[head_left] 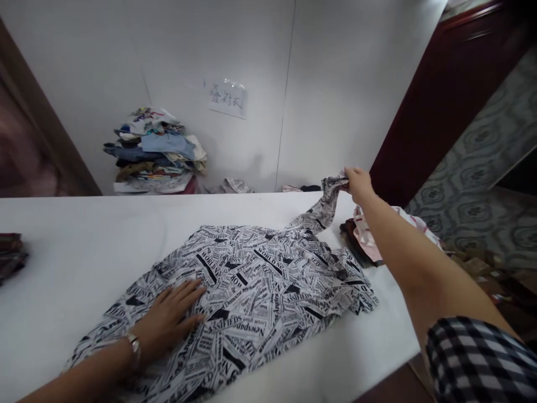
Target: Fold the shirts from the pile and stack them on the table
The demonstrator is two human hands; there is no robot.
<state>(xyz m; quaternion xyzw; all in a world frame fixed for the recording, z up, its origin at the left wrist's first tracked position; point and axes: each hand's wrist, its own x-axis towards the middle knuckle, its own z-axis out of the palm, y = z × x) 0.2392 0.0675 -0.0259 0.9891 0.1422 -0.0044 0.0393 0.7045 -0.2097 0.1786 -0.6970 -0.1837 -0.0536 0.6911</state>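
Left hand (pixel 174 319), lower left of frame: fingers spread flat, palm pressing the shirt (pixel 247 296) down on the table (pixel 84 246), probably to anchor it. Bracelet on that wrist.

Right hand (pixel 357 183), right of centre: fingers pinched shut on the sleeve (pixel 325 204) end, pulling it up and out towards the upper right; looks like straightening it while the body stays pinned.

Shirt lies mid-frame, mostly flat. Newspaper print; legible bits: "WORLD", "Newspaper", "CLASSIFIEDS".

Just right of the shirt: pink cloth (pixel 369 235) on dark pieces. Upper left by the wall: clothes pile (pixel 155 151). Paper sign (pixel 227 98) on the wall, handwritten, can't read it.
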